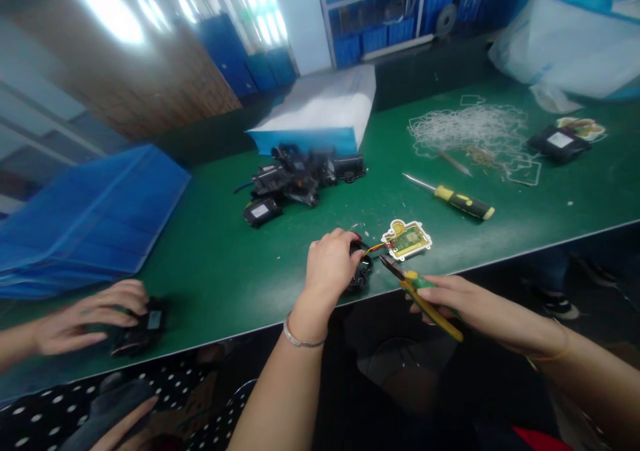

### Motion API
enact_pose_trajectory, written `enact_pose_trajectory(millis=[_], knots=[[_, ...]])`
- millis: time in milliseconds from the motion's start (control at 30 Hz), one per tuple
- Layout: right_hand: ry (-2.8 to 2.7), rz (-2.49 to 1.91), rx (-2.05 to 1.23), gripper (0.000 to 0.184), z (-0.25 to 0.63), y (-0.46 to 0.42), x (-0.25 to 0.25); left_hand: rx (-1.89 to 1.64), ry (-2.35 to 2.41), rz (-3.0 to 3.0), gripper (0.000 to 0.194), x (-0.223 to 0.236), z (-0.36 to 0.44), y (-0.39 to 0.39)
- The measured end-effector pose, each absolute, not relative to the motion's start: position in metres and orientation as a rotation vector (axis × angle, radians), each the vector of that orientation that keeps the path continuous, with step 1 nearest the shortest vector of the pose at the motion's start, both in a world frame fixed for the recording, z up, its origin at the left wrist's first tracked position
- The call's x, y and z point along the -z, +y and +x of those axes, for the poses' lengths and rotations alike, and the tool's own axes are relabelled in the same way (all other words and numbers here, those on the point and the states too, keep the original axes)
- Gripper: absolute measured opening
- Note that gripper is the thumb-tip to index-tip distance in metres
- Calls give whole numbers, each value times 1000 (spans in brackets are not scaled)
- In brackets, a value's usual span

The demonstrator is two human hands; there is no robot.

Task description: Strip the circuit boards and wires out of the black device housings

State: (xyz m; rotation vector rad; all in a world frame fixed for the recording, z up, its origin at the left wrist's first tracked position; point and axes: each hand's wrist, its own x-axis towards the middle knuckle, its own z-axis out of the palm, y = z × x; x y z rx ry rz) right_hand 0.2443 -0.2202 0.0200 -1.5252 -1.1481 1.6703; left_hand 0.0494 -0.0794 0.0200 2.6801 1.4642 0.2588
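Nearest: right grip (pixel 440 298), wrapped fully round the handles of the pliers (pixel 410 286), over the near edge of the tabletop (pixel 225 258). Nose pointed inward, close to the wires (pixel 374 247); probably angled so to reach in without blocking the view. Cannot tell whether parted at the jaws.

Just left of that: left grip (pixel 329 264), curled down over the black casing (pixel 362 276), thumb and fingers closed on it. Likely pressed there to keep it from sliding; partly hidden underneath.

Farther left, also by the near edge: a co-worker's hand (pixel 107 314), laid over a dark device (pixel 143 328).

Just beyond the pliers: board (pixel 407 239) in a white frame, lying flat on the tabletop beside the casing. Seemingly joined to it by the wires, hence perhaps kept so near.

Next out: screwdriver (pixel 463 202), lying loose on the right, perhaps left within easy reach. Opposite, left of centre: heap of black units (pixel 297 174), in front of a white-and-blue bag (pixel 320 101).

Back right: tangle of white loops (pixel 465 130), probably piled aside for working room; beside it, a labelled unit (pixel 559 142). Farthest: shelves (pixel 375 38) holding blue bins.
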Motion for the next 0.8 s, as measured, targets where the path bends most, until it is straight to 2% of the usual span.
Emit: enact_pose_trajectory(millis=[233,433,800], knots=[[-1555,-1629,-1359,32,235,-199,-22,-250,1492,2669,22,-22,41,-82],[-1595,-1585,-1409,35,229,-187,-15,-221,1491,2630,25,-23,38,-84],[-1694,-1592,-1100,29,218,-191,-7,-229,1467,2616,25,-24,35,-83]])
